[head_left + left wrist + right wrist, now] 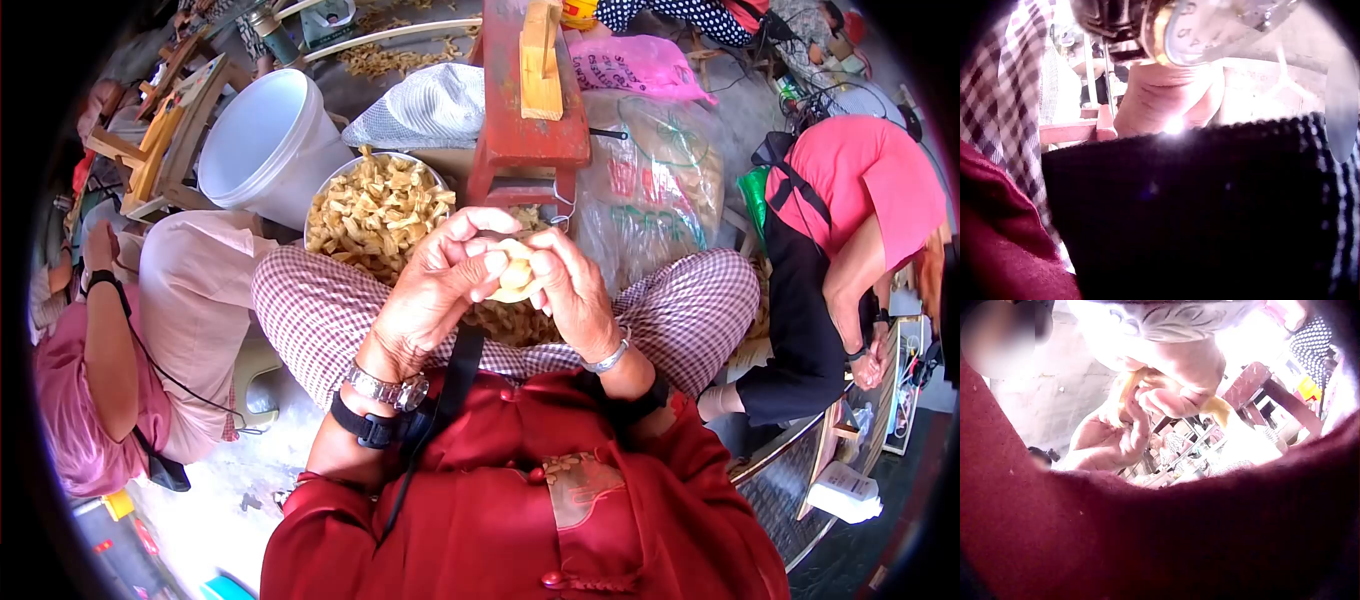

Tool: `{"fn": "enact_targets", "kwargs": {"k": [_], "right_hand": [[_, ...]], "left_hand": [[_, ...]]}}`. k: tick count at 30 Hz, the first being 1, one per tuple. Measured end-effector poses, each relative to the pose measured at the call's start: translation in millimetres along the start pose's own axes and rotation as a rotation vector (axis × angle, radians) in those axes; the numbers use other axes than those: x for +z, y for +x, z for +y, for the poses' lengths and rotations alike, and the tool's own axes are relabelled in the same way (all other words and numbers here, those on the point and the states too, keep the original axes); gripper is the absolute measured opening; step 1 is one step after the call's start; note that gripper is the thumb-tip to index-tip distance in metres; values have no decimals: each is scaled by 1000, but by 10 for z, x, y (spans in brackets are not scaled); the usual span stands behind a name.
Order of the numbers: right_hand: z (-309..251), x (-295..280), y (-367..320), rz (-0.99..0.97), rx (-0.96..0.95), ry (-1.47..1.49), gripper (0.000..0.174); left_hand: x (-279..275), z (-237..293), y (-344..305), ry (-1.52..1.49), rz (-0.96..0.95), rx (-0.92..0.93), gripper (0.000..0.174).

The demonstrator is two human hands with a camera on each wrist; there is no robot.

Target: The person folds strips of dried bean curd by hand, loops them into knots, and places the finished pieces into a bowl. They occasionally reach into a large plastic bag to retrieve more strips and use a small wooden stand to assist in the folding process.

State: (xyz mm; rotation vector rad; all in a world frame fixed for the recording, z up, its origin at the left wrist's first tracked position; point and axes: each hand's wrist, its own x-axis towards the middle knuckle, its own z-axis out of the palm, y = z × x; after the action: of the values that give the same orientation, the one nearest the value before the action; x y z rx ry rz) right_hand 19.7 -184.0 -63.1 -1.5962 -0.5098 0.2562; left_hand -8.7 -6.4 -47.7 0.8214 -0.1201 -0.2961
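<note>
In the head view a pale yellow, soft-looking folded piece [516, 272] is held between both hands, above the lap. My left hand [432, 285] pinches its left side between thumb and fingers. The right hand [582, 300] pinches its right side with thumb and forefinger. Yellow edges of the piece [1126, 394] show between the hands in the right wrist view. Just beyond the left hand stands a round bowl [318, 190] heaped with tan, knotted-looking pieces [375, 215]. More tan pieces [510, 322] lie below the hands. In the left wrist view, a wristwatch and dark cloth hide the fingers.
A red wooden bench [530, 125] with a wooden block tool [541, 70] stands straight ahead. Left of it are a white bucket [262, 140] and a mesh sack [425, 105]; a clear plastic bag [650, 180] lies to its right. People sit close on both sides.
</note>
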Motion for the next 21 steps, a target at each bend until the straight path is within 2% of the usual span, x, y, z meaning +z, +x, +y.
{"fn": "enact_targets", "kwargs": {"k": [2,5,6,9,10,13,14,16,17,19,21], "right_hand": [[33,-64,0,-12,44,75,33],[77,-57,-36,8,148,253,39],[122,-50,-52,11,187,310,39],[164,-16,-75,13,255,395,36],[163,-6,-76,2,246,410,36],[121,27,-62,39,180,287,33],[105,23,-74,57,174,258,34],[-26,10,-90,72,184,214,41],[-66,7,-108,40,198,331,42],[-100,-2,-152,-21,228,566,44],[53,-116,-173,109,46,87,46]], "left_hand": [[108,11,-3,-18,-21,-19,35],[204,-44,-14,275,76,6,39],[167,-119,-1,333,55,45,39],[112,-184,32,1047,34,334,38],[147,-198,34,1089,69,361,35],[120,-213,54,880,78,232,39],[115,-227,51,854,67,214,45],[157,-163,-14,470,47,-46,40],[172,-149,-40,274,35,-174,38],[179,-191,-33,88,9,-206,41],[167,-189,-10,-94,-36,-181,46]]}}
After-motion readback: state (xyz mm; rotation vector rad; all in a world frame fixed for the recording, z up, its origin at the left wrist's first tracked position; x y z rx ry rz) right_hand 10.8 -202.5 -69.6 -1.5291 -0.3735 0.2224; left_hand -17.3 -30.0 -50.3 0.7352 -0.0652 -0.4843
